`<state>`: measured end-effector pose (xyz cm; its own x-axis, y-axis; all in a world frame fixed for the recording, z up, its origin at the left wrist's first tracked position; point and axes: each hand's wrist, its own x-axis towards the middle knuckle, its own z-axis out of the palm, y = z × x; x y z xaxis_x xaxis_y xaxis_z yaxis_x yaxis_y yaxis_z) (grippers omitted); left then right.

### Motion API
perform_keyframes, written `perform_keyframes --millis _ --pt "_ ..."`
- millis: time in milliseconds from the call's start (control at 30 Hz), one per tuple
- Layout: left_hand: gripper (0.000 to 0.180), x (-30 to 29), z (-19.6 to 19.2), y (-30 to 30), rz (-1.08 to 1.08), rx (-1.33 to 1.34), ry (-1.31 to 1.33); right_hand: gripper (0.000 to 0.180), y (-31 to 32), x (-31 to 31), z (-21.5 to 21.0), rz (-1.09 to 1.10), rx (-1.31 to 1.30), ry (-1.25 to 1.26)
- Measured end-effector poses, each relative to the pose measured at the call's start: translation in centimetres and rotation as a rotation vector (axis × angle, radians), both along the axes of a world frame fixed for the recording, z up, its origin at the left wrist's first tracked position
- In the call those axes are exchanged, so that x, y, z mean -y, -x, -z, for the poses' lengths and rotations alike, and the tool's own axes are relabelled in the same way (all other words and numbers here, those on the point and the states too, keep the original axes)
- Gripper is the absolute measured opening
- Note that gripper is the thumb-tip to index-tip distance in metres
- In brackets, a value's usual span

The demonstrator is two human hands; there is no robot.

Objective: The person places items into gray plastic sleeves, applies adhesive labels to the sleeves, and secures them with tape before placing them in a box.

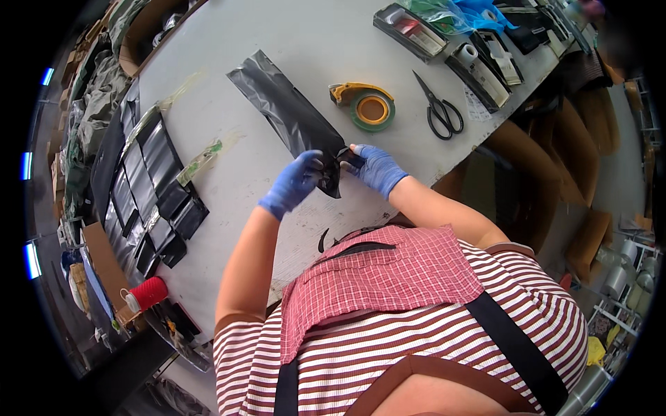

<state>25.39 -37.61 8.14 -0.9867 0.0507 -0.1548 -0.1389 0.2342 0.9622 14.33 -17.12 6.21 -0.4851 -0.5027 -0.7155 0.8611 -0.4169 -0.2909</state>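
Note:
A long black plastic bag [291, 111] lies slantwise on the table, its near end between my two blue-gloved hands. My left hand [297, 184] is closed on the near left edge of that bag, fingers curled. With thumb and fingers pinched, my right hand [374, 168] grips a gathered corner of the same end. What sits inside the bag is hidden. Just beyond my right hand lies a yellow tape dispenser [345, 90] with a roll of green tape [374, 111]. Black-handled scissors [438, 111] rest to its right, blades pointing away.
Several flat black bags [152, 173] lie along the table's left side, with strips of tape [201, 161] beside them. A red thread spool [147, 295] stands at the near left. Open boxes [409, 31] and blue plastic [485, 14] sit at the far right.

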Motion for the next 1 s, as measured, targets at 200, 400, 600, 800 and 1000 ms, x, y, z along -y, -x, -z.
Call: perform_keyframes --millis 200,400,600,800,1000 --pt "0.049 -4.4 -1.5 -3.9 0.028 -0.39 0.89 0.012 0.7 0.8 -0.8 -0.074 -0.017 -0.119" --pt "0.015 -5.0 4.2 -2.7 -0.899 0.16 -0.608 0.024 0.1 0.7 -1.0 -0.265 -0.403 -0.115" --pt "0.03 -2.5 5.8 -2.5 -0.87 0.313 -0.283 0.059 -0.6 3.7 -1.0 -0.605 -1.335 -0.818" --pt "0.045 -3.3 4.6 -1.1 -0.939 0.305 -0.53 0.068 2.6 1.5 -0.9 -0.952 -1.334 -0.906" --pt "0.035 -2.6 4.9 -2.3 -1.065 0.413 -0.068 0.06 3.3 -4.9 -0.8 -1.046 -1.45 -0.727"
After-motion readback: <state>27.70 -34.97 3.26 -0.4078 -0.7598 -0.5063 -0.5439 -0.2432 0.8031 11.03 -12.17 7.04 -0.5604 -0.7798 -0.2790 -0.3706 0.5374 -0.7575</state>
